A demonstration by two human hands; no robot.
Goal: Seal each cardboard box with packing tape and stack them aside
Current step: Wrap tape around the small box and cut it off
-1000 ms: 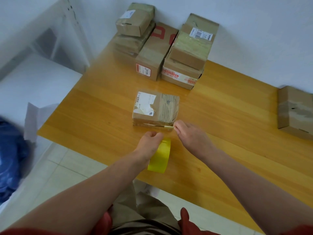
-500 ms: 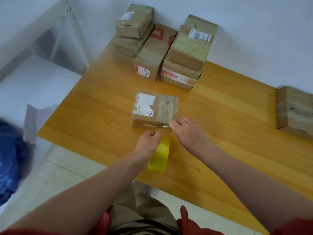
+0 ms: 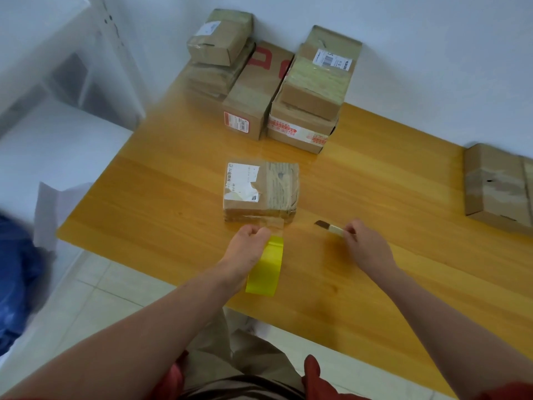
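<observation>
1. The cardboard box [image 3: 261, 192] is sitting on the bench [image 3: 144, 197] toward its front edge. A torn white label is covering the left of its top, and wrinkled tape is running across the right.
2. The left grip [image 3: 249, 249] is curling round the yellow tape roll [image 3: 266, 269], holding it on edge just in front of the box's near face.
3. A short tape strip [image 3: 274, 225] is lying between the roll and that near face and is sticking to the cardboard. Whether it is joined to the roll cannot be told.
4. The right grip [image 3: 366, 249] is pinching the pale handle of a small knife [image 3: 330, 227] to the right of the box and apart from it. The dark blade is pointing left toward the box. Whether the knife is touching the bench is unclear.
5. The stacked boxes [image 3: 314, 82] are standing at the far end against the wall [image 3: 432, 39], in three piles side by side. The middle one is a tall carton with red marks.
6. A lone box [image 3: 496, 186] is resting at the right edge of the bench, well apart from the others.
7. A white sheet [image 3: 47, 209] and a blurred blue shape [image 3: 14, 278] are showing off the left end of the bench.
</observation>
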